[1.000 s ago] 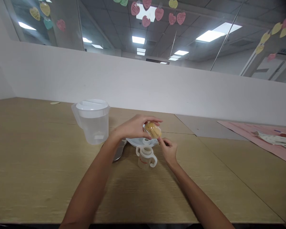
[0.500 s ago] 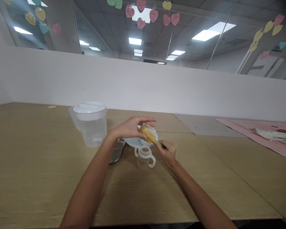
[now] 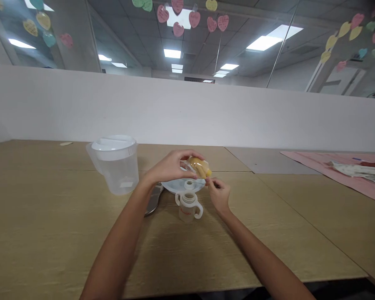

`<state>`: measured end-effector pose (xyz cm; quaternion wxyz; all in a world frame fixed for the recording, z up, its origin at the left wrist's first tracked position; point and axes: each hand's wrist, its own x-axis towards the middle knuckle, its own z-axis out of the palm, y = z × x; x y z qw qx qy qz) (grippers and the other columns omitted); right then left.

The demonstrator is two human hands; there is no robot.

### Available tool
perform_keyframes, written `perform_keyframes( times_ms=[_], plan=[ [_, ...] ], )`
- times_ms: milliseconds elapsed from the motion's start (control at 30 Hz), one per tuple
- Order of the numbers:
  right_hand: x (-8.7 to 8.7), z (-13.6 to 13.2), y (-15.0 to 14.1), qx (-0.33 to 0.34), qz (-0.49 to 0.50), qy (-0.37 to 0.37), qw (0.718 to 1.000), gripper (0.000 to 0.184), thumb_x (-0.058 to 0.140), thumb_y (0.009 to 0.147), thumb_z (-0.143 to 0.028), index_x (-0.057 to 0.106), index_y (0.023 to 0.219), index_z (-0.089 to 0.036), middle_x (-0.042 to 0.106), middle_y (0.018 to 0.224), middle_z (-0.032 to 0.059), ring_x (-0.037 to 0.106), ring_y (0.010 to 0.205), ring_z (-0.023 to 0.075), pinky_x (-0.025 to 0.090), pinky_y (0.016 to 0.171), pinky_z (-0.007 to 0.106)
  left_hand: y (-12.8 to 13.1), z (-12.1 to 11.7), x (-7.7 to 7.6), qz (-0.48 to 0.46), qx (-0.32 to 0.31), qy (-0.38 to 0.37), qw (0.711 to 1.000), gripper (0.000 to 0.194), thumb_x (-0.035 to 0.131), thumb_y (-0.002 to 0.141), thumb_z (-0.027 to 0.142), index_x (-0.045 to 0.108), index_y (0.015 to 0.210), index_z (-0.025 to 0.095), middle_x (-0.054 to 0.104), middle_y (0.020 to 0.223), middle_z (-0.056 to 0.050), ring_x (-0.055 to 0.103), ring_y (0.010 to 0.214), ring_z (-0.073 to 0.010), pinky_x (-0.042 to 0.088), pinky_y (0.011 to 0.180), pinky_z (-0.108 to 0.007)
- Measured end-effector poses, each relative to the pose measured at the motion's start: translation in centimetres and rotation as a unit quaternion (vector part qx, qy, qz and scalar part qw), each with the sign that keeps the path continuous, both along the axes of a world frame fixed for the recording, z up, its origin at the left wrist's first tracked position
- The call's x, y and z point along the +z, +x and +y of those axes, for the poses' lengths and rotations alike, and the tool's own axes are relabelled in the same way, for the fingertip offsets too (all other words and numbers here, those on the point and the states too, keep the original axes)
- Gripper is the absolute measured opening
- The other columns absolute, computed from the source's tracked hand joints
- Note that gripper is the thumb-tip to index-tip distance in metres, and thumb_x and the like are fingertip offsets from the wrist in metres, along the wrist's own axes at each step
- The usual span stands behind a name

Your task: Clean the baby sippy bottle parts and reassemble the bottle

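My left hand (image 3: 171, 166) grips a clear domed bottle cap (image 3: 190, 165) from the left, thumb below and fingers above. A yellow sponge brush (image 3: 200, 167) is inside the cap, its tip near the rim on the right. My right hand (image 3: 219, 194) is closed in a pinch at the brush's lower end; the fingers mostly hide the handle. Below both hands, a baby bottle (image 3: 187, 211) with two white handles stands upright, its mouth uncovered. Behind it, a pale plate (image 3: 171, 185) carries a small white ring-shaped part (image 3: 189, 184).
Left of the plate stands a clear pitcher (image 3: 120, 173) with a white lid. A grey metallic object (image 3: 153, 202) lies partly behind my left forearm. At far right, a pink cloth (image 3: 315, 166) has items on it. A white wall (image 3: 187, 112) rises behind the table.
The clear cap has tilted, with its yellow-filled end turning right and slightly up. My right hand has shifted along, and the green and black handle is now mostly hidden.
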<state>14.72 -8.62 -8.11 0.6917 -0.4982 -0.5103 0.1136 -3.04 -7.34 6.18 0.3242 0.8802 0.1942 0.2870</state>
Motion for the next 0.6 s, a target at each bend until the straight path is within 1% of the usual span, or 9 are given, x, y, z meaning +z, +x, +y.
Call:
perform_keyframes(
  times_ms=[100,200,267,333,400,467,500,533,600],
  plan=[
    [-0.2,0.4,0.3,0.003,0.001,-0.015,1.000,0.045,0.054,0.074,-0.054,0.058,0.055,-0.014,0.052,0.054,-0.0002,0.046,0.056,0.0115,0.038,0.055,0.023,0.0,0.0,0.2,-0.032,0.047,0.021,0.998,0.045,0.068,0.069,0.026,0.057,0.112,0.019,0.061,0.114,-0.006,0.057,0.101,-0.0196,0.049,0.082,-0.031],
    [-0.6,1.0,0.8,-0.010,-0.005,-0.043,0.999,0.046,0.051,0.076,-0.055,0.057,0.055,-0.014,0.048,0.052,-0.0016,0.043,0.054,0.0104,0.034,0.052,0.022,-0.8,0.4,0.4,-0.030,0.150,0.073,0.986,0.043,0.064,0.071,0.027,0.056,0.113,0.020,0.059,0.118,-0.006,0.057,0.100,-0.0198,0.048,0.082,-0.031],
    [-0.8,1.3,1.2,-0.019,-0.015,-0.061,0.998,0.047,0.049,0.077,-0.055,0.059,0.059,-0.013,0.049,0.053,-0.0019,0.042,0.054,0.0104,0.032,0.052,0.022,-1.7,0.9,0.5,0.029,0.228,0.115,0.967,0.042,0.062,0.072,0.028,0.057,0.113,0.020,0.059,0.119,-0.006,0.056,0.101,-0.0210,0.047,0.085,-0.032],
    [-1.0,1.6,1.6,-0.023,-0.025,-0.076,0.996,0.048,0.045,0.079,-0.056,0.061,0.064,-0.013,0.052,0.055,-0.0014,0.044,0.055,0.0110,0.032,0.053,0.022,-2.7,1.6,0.4,0.140,0.288,0.133,0.938,0.043,0.063,0.070,0.028,0.058,0.112,0.019,0.061,0.117,-0.007,0.056,0.101,-0.0224,0.045,0.087,-0.033],
    [-1.2,1.8,1.8,-0.023,-0.034,-0.088,0.995,0.049,0.043,0.080,-0.056,0.063,0.069,-0.013,0.056,0.058,-0.0002,0.047,0.057,0.0121,0.033,0.054,0.022,-3.6,2.3,0.1,0.279,0.323,0.104,0.898,0.043,0.065,0.066,0.028,0.061,0.107,0.017,0.064,0.111,-0.008,0.059,0.098,-0.0234,0.045,0.084,-0.032],
    [-1.3,1.9,1.9,-0.021,-0.043,-0.094,0.994,0.050,0.042,0.080,-0.057,0.064,0.071,-0.012,0.060,0.062,0.0015,0.049,0.059,0.0134,0.034,0.056,0.023,-4.3,3.2,-0.7,0.391,0.342,0.040,0.853,0.039,0.068,0.061,0.029,0.065,0.098,0.016,0.069,0.097,-0.009,0.063,0.086,-0.0234,0.048,0.074,-0.029],
    [-1.4,1.9,2.0,-0.020,-0.048,-0.095,0.994,0.050,0.042,0.080,-0.057,0.065,0.072,-0.012,0.061,0.063,0.0024,0.050,0.060,0.0140,0.035,0.057,0.023,-4.5,3.7,-1.2,0.423,0.352,0.009,0.835,0.036,0.068,0.060,0.032,0.067,0.092,0.015,0.070,0.089,-0.010,0.064,0.079,-0.0233,0.048,0.068,-0.028],
    [-1.4,1.9,2.0,-0.020,-0.052,-0.095,0.994,0.051,0.043,0.079,-0.057,0.065,0.072,-0.012,0.062,0.064,0.0030,0.051,0.061,0.0145,0.035,0.058,0.024,-4.6,4.2,-1.8,0.439,0.360,-0.013,0.823,0.033,0.069,0.060,0.034,0.068,0.086,0.014,0.071,0.081,-0.010,0.065,0.072,-0.0232,0.048,0.063,-0.028],
    [-1.5,1.9,2.0,-0.020,-0.058,-0.099,0.993,0.051,0.042,0.079,-0.057,0.065,0.073,-0.012,0.063,0.066,0.0036,0.052,0.063,0.0150,0.036,0.059,0.024,-4.8,5.3,-3.1,0.437,0.368,-0.027,0.820,0.031,0.070,0.058,0.039,0.069,0.075,0.013,0.069,0.069,-0.012,0.064,0.062,-0.0244,0.048,0.057,-0.030]
  ],
)
